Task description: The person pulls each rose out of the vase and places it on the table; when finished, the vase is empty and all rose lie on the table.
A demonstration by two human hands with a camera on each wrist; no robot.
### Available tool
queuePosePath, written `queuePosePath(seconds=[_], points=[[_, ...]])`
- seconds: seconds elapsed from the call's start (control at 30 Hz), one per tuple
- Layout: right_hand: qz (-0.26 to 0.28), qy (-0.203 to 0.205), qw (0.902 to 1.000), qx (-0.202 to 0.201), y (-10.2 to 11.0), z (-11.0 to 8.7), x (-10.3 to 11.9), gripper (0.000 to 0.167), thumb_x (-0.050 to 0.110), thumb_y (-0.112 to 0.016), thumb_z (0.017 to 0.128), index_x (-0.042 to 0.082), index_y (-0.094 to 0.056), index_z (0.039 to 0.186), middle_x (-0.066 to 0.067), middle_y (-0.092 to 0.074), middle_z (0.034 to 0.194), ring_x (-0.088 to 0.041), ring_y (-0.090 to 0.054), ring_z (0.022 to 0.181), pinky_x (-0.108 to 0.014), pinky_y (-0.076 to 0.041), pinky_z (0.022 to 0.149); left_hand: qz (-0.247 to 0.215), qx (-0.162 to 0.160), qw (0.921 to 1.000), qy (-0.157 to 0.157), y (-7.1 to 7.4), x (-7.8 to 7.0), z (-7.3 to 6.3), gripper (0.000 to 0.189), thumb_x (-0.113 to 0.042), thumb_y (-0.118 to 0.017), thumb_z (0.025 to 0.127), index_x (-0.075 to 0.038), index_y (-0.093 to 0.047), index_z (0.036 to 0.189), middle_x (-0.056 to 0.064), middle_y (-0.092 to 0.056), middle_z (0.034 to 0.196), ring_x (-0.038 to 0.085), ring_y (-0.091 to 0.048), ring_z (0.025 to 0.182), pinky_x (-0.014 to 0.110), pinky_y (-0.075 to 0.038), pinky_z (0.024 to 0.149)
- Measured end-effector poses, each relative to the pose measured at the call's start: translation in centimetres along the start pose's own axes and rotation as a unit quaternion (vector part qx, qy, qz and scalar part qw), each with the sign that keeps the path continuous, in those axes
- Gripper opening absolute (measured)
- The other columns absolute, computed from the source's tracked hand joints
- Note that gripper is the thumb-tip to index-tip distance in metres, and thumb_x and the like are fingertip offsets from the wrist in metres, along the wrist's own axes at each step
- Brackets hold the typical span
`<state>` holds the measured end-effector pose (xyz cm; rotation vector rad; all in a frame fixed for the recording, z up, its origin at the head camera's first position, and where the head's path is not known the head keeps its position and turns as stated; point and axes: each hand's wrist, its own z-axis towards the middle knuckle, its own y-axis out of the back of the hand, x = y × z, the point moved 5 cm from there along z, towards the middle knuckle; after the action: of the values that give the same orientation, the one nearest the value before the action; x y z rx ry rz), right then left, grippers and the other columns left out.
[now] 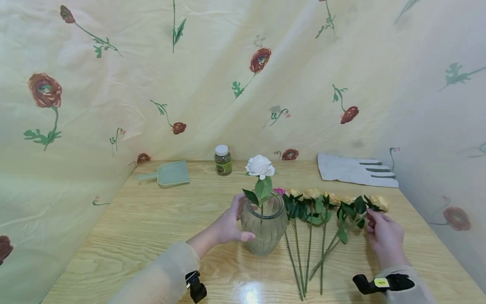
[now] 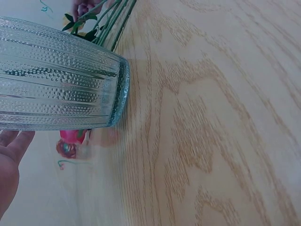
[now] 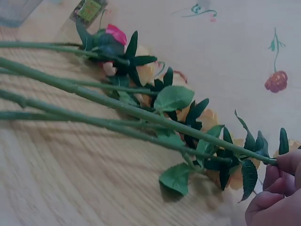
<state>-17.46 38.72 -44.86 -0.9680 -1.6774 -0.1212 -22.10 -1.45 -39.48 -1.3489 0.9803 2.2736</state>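
A ribbed glass vase (image 1: pixel 263 234) stands on the wooden table with a white rose (image 1: pixel 260 166) upright in it. My left hand (image 1: pixel 229 223) holds the vase from its left side, thumb in front and fingers behind. On the right, my right hand (image 1: pixel 386 236) pinches the stem of a pale yellow rose (image 1: pixel 379 203) just below its bloom. This green stem (image 3: pixel 141 113) crosses over the others in the right wrist view. Several more yellow roses (image 1: pixel 312 194) and one pink rose (image 1: pixel 279 191) lie side by side right of the vase, their stems towards me.
A jar with a white lid (image 1: pixel 223 161) stands at the back of the table. To its left lies a light green dustpan (image 1: pixel 173 173). A pale glove (image 1: pixel 355 170) lies at the back right, near the flower-patterned cloth (image 1: pixel 212 76) hanging behind the table.
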Motion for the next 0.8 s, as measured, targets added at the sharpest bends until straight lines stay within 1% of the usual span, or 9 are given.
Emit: queuePosePath(seconds=[0.2,0.4,0.47,0.5,0.57,0.63,0.7,0.73,0.8], points=[[-0.1,-0.005,0.9949,0.011,0.6,0.5,-0.4,0.022,0.014,-0.061,0.09,0.017,-0.07,0.07,0.003,-0.057,0.07,-0.01,-0.044,0.054,-0.023,-0.04,0.047,-0.003,0.0,1.0,0.005,0.0,0.0,0.0,0.093,-0.014,-0.075,0.07,-0.017,-0.014,0.14,0.014,-0.038,0.138,0.026,-0.046,0.121,0.038,-0.039,0.098],[-0.171,0.008,0.9852,0.014,0.9,1.1,-0.7,0.026,0.016,-0.06,0.091,0.023,-0.067,0.067,0.006,-0.058,0.069,-0.01,-0.046,0.054,-0.023,-0.042,0.047,-0.006,0.001,1.0,0.005,0.0,0.0,0.0,0.093,-0.014,-0.075,0.07,-0.017,-0.014,0.14,0.013,-0.038,0.138,0.026,-0.047,0.12,0.038,-0.039,0.098],[-0.205,0.018,0.9786,0.013,0.9,1.3,-0.7,0.024,0.016,-0.059,0.091,0.022,-0.067,0.069,0.007,-0.058,0.069,-0.01,-0.046,0.055,-0.023,-0.042,0.047,-0.008,0.003,1.0,0.004,0.0,0.0,0.0,0.093,-0.014,-0.075,0.07,-0.017,-0.014,0.14,0.013,-0.037,0.138,0.026,-0.046,0.12,0.039,-0.039,0.098],[-0.232,0.024,0.9724,0.011,0.9,1.4,-0.6,0.019,0.017,-0.058,0.091,0.019,-0.068,0.075,0.007,-0.058,0.07,-0.009,-0.046,0.055,-0.024,-0.042,0.048,-0.008,0.003,1.0,0.004,0.0,0.0,0.0,0.093,-0.014,-0.075,0.07,-0.017,-0.014,0.14,0.013,-0.037,0.138,0.026,-0.046,0.121,0.038,-0.039,0.098],[-0.306,0.041,0.9512,0.01,0.8,1.6,-0.5,0.017,0.02,-0.056,0.093,0.01,-0.07,0.093,0.005,-0.057,0.077,-0.009,-0.047,0.058,-0.024,-0.042,0.049,-0.01,0.003,0.9999,0.006,-0.1,0.0,0.0,0.093,-0.014,-0.075,0.07,-0.017,-0.014,0.14,0.013,-0.037,0.138,0.026,-0.046,0.121,0.038,-0.038,0.098],[-0.386,0.06,0.9204,0.009,0.7,1.7,-0.4,0.034,0.025,-0.052,0.094,-0.002,-0.063,0.113,-0.004,-0.056,0.091,-0.014,-0.047,0.067,-0.025,-0.042,0.052,-0.011,0.002,0.9999,0.009,-0.1,0.0,0.0,0.093,-0.014,-0.075,0.07,-0.017,-0.013,0.14,0.013,-0.037,0.139,0.026,-0.045,0.122,0.038,-0.038,0.099],[-0.449,0.073,0.8903,0.008,0.5,1.8,-0.3,0.05,0.028,-0.049,0.095,-0.01,-0.051,0.127,-0.016,-0.054,0.106,-0.021,-0.048,0.081,-0.026,-0.041,0.057,-0.01,0.002,0.9999,0.012,-0.1,0.0,0.0,0.094,-0.015,-0.075,0.07,-0.017,-0.013,0.141,0.013,-0.036,0.139,0.026,-0.045,0.122,0.038,-0.037,0.099],[-0.469,0.077,0.8798,0.01,0.4,1.8,-0.3,0.054,0.03,-0.048,0.095,-0.012,-0.048,0.129,-0.022,-0.05,0.115,-0.025,-0.046,0.089,-0.026,-0.04,0.061,-0.009,0.002,0.9999,0.014,-0.1,0.0,0.0,0.094,-0.015,-0.075,0.07,-0.017,-0.013,0.141,0.013,-0.036,0.139,0.026,-0.045,0.122,0.038,-0.037,0.099],[-0.489,0.081,0.8686,0.01,0.3,1.8,-0.3,0.056,0.032,-0.047,0.095,-0.013,-0.046,0.129,-0.029,-0.041,0.128,-0.031,-0.04,0.101,-0.026,-0.039,0.065,-0.006,0.0,0.9998,0.02,0.0,0.0,-0.1,0.094,-0.015,-0.075,0.069,-0.017,-0.014,0.141,0.013,-0.037,0.139,0.027,-0.045,0.122,0.039,-0.037,0.099]])
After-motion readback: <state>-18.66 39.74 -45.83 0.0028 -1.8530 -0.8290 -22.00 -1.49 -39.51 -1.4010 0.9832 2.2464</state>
